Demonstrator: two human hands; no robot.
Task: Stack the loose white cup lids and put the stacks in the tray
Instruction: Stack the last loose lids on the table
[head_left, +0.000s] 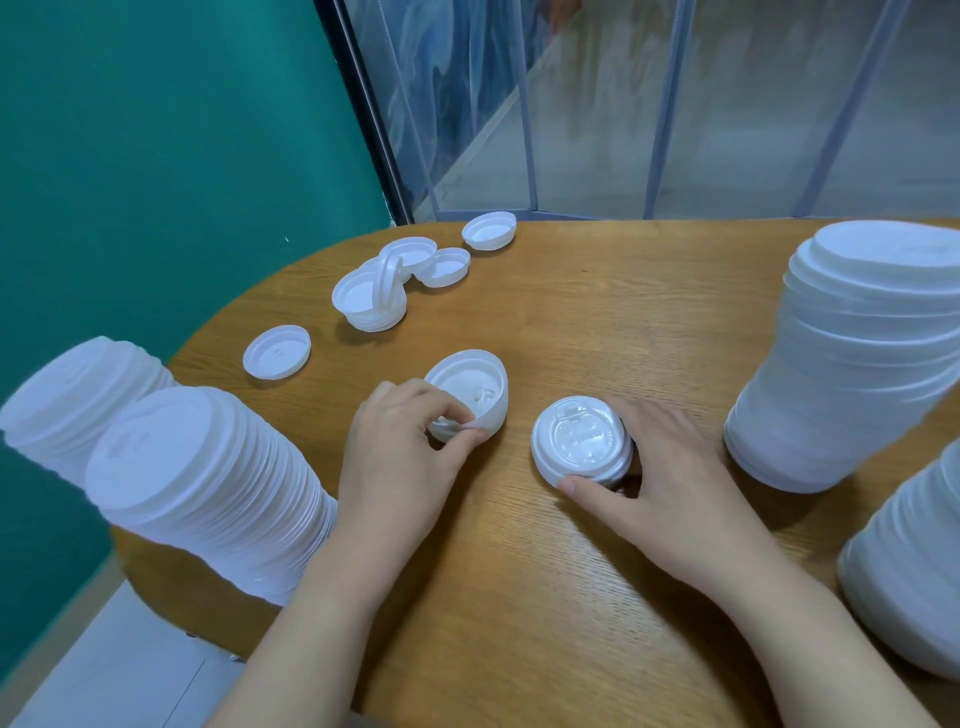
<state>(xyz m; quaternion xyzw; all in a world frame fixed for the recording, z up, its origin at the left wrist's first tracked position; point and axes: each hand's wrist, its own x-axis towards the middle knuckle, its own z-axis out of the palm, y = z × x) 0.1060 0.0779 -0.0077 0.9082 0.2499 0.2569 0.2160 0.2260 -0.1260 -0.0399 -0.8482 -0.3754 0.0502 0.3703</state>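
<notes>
A rounded wooden worktop (597, 312) meets a teal wall (156, 156); left hand (400, 457) pinches an upturned lid (470, 392), right hand (670, 467) grips a short lid stack (579, 441).

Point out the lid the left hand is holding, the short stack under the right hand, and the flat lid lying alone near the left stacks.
tilted lid (470, 387): head view, on its hollow underside.
short stack (579, 436): head view, on its top face.
lone lid (276, 352): head view, on its centre.

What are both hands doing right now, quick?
Left hand: closed, pinching the rim of a tilted upside-down lid.
Right hand: closed, fingers and thumb around a short lid stack, top side up, on the table.
</notes>
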